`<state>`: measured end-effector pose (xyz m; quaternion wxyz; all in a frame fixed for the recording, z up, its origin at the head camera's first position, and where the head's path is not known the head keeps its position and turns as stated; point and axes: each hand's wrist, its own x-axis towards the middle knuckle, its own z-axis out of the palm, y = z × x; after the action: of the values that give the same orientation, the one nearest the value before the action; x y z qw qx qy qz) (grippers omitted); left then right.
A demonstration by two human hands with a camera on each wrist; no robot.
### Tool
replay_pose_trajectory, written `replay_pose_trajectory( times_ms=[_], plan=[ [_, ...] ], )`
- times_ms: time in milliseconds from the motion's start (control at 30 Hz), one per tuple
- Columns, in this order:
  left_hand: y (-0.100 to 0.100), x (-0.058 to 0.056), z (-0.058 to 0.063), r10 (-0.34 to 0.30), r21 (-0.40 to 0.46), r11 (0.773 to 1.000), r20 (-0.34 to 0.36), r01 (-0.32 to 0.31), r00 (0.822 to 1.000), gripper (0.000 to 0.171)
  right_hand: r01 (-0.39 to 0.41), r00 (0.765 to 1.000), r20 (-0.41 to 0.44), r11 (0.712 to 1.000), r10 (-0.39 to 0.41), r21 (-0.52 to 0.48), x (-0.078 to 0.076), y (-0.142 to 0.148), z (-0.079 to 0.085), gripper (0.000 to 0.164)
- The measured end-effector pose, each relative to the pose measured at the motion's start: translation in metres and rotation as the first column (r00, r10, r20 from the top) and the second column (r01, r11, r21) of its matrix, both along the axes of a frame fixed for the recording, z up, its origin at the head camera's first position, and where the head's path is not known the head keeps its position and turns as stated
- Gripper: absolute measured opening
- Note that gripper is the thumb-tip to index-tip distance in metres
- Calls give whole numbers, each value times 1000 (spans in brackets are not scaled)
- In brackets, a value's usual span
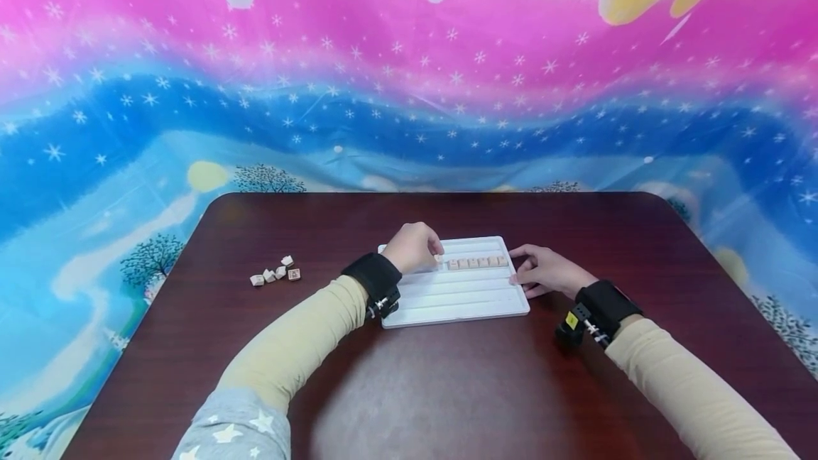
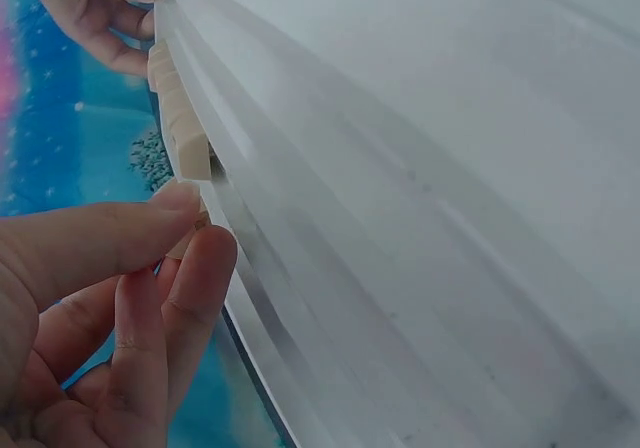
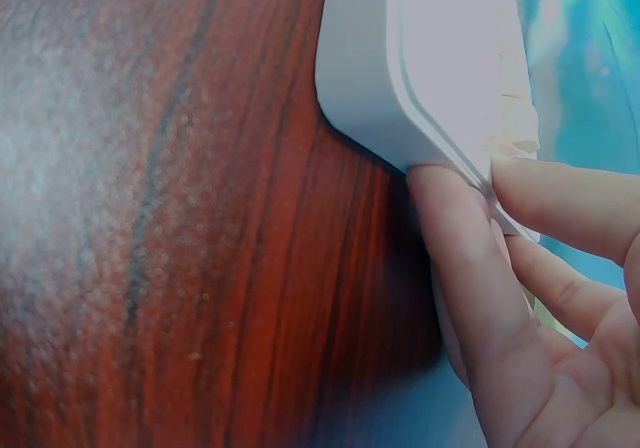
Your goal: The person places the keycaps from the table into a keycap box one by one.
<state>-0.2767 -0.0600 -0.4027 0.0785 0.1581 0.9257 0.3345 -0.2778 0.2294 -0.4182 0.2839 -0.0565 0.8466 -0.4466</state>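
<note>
A white ridged tray (image 1: pixel 456 312) lies on the table, with a row of small wooden blocks (image 1: pixel 478 263) standing in one of its grooves toward the right side. Over the same groove, left of the row, my left hand (image 1: pixel 412 247) pinches one small wooden block (image 1: pixel 438 259) between thumb and fingertips. The fingers mostly cover that block in the left wrist view. My right hand (image 1: pixel 549 272) grips the tray's right edge. In the right wrist view its thumb (image 3: pixel 560 203) lies at the rim and a finger (image 3: pixel 465 238) presses the side wall.
Several loose wooden blocks (image 1: pixel 281 270), some with printed marks, are scattered on the dark red-brown table (image 1: pixel 409 389) to the left of the tray. Behind the table hangs a colourful cloth (image 1: pixel 396 91).
</note>
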Motion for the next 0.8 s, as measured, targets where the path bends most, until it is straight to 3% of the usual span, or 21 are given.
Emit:
replay_pose_trajectory(
  times_ms=[800],
  plan=[
    [12,5,-3,-36,-25,999,1,36,999,14,-9,1000,-4,1000,9,-4,0,1,1,68]
  ],
)
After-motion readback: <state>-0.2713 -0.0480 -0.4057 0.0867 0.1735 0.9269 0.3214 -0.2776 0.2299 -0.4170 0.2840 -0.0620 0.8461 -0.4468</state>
